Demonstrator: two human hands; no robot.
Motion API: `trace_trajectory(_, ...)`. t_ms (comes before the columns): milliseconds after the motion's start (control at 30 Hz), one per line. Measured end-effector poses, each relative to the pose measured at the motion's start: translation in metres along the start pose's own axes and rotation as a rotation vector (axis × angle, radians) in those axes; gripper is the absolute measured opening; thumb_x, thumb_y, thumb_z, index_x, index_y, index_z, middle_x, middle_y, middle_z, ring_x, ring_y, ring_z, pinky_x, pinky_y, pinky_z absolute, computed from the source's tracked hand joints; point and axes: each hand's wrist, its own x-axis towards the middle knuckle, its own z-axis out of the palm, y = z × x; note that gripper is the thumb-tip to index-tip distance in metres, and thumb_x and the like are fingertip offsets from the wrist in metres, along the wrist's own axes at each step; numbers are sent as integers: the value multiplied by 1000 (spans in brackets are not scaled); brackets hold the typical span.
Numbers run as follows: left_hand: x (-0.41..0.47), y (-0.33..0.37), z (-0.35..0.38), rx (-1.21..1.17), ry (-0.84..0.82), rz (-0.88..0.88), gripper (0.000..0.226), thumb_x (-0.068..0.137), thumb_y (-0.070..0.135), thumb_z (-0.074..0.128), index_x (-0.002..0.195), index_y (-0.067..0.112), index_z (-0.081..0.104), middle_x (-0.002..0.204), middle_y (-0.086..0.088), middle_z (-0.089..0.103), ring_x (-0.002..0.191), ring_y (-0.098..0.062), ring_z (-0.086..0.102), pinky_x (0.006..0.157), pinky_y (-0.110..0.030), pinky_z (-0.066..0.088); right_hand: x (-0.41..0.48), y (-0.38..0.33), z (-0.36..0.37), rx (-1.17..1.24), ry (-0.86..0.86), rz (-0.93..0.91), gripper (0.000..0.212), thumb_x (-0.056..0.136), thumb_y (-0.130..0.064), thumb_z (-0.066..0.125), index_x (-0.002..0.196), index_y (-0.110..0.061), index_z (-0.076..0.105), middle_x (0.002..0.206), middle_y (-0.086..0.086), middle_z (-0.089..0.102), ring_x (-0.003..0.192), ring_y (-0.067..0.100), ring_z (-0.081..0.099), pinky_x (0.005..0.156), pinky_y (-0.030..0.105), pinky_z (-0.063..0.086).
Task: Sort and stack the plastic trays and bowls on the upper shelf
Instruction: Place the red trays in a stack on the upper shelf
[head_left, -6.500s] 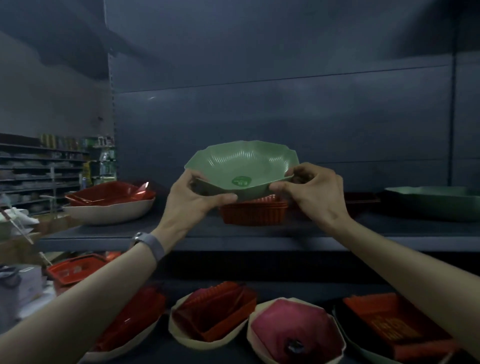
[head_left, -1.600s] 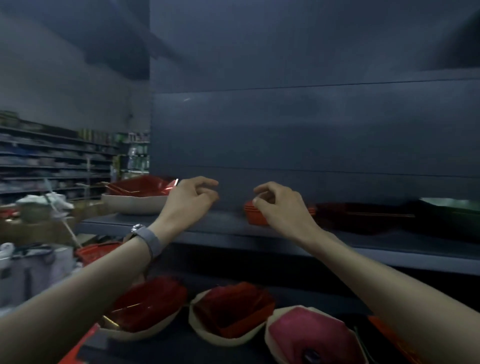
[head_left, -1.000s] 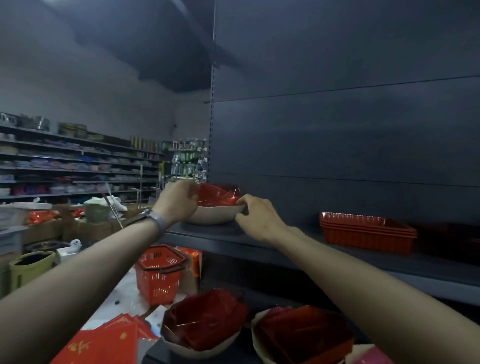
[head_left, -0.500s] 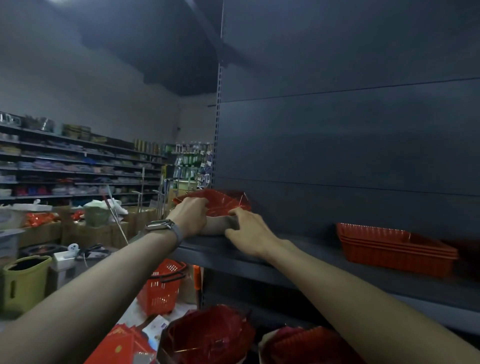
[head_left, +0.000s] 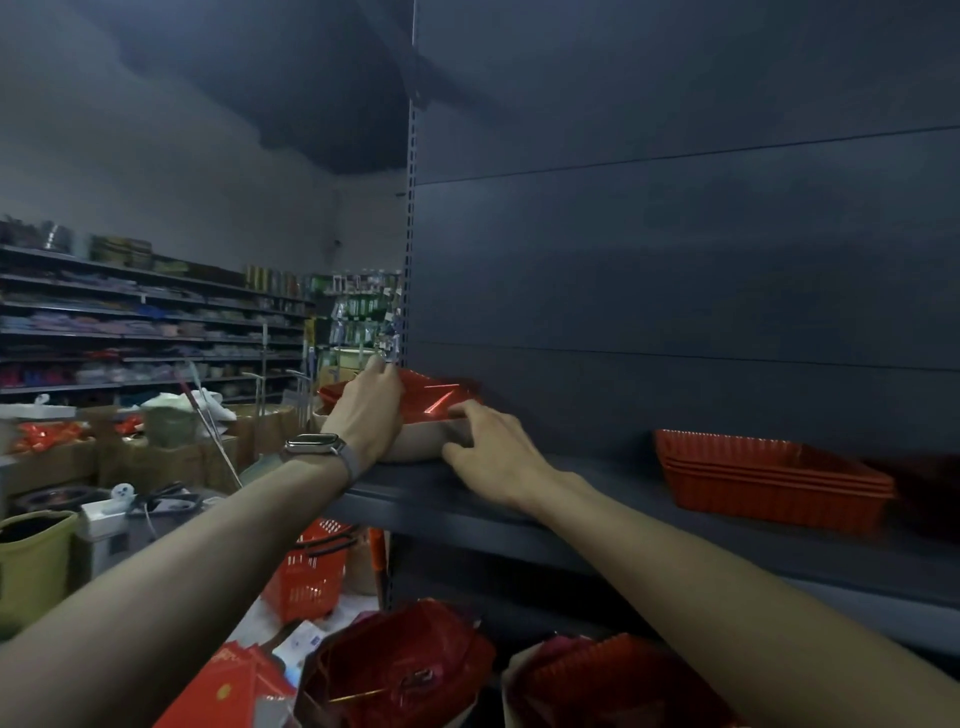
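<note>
A beige bowl (head_left: 426, 441) stands at the left end of the upper shelf (head_left: 597, 499), with shiny red trays (head_left: 441, 397) lying in it. My left hand (head_left: 371, 410), watch on the wrist, reaches over the bowl's left rim and holds the red trays. At the bowl's right side, my right hand (head_left: 493, 449) grips the rim, thumb on top. A stack of red ribbed rectangular trays (head_left: 769, 475) sits further right on the same shelf.
On the lower shelf stand beige bowls filled with red trays (head_left: 400, 670) (head_left: 613, 686). A red shopping basket (head_left: 309, 571) sits on the floor to the left. Shop shelving (head_left: 145, 332) and boxes fill the far left background.
The green bowl held earlier is out of view. Both hands moved left to the beige bowl and took hold of it; my left hand has since slid up onto the red trays.
</note>
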Motion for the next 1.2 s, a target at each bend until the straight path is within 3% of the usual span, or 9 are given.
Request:
trace_trajectory(300,-24,48,-26,-44,132,165,13,89,-9,54,100,-2,58,108,-21,53,89,-49,63,74,-50,50,-23,18,-39,105,137,42,72,99,-33,59,161,-32,23,143,9,59,125,29,59,107,44,49)
trace_trajectory(400,-35,66,-40,-100,154,251,30,91,23,45,97,-2,60,104,-19,54,80,-41,63,66,-38,42,-31,25,-57,156,201,43,77,99,-38,62,160,-44,15,139,11,60,122,29,62,108,45,49)
trace_trajectory(467,-42,77,-48,-125,177,300,29,90,25,52,97,-2,61,103,-16,54,77,-39,62,66,-32,36,-34,32,-69,173,249,47,76,97,-46,64,157,-48,18,142,10,61,128,30,60,110,42,47)
trace_trajectory(567,-54,91,-51,-183,237,366,6,91,1,65,94,2,60,100,-10,51,74,-34,59,65,-38,43,-45,46,-91,173,279,77,66,94,-56,68,151,-47,36,139,6,63,133,27,55,111,38,45)
trace_trajectory(667,-66,104,-50,-237,302,458,8,98,-2,59,93,4,59,98,-8,51,75,-26,56,69,-39,50,-67,54,-114,159,332,47,28,89,-54,78,109,-38,67,108,-9,73,106,12,66,85,19,48)
trace_trajectory(767,-81,120,-50,-298,324,537,8,104,3,57,101,2,64,102,-5,53,84,-15,56,83,-18,45,-95,60,-137,180,374,6,19,85,-42,86,80,-35,69,82,-15,74,79,-6,66,65,5,41)
trace_trajectory(967,-102,157,-43,-441,331,555,12,100,15,70,109,9,76,102,3,58,92,-14,60,87,-19,45,-150,80,-171,154,472,-21,19,82,-31,89,75,-36,72,68,-24,72,71,-10,66,66,4,41)
trace_trajectory(1100,-108,174,-41,-464,301,551,23,92,34,78,107,15,79,104,8,65,101,-11,63,91,-23,49,-180,96,-194,158,527,0,16,79,-29,91,78,-26,75,73,-9,76,75,10,71,72,25,54)
trace_trajectory(1200,-107,186,-36,-525,247,503,30,90,46,75,108,23,80,112,13,65,111,-5,60,99,-20,45,-200,111,-209,149,570,21,16,78,-27,92,78,-27,76,75,-10,77,77,9,74,79,32,58)
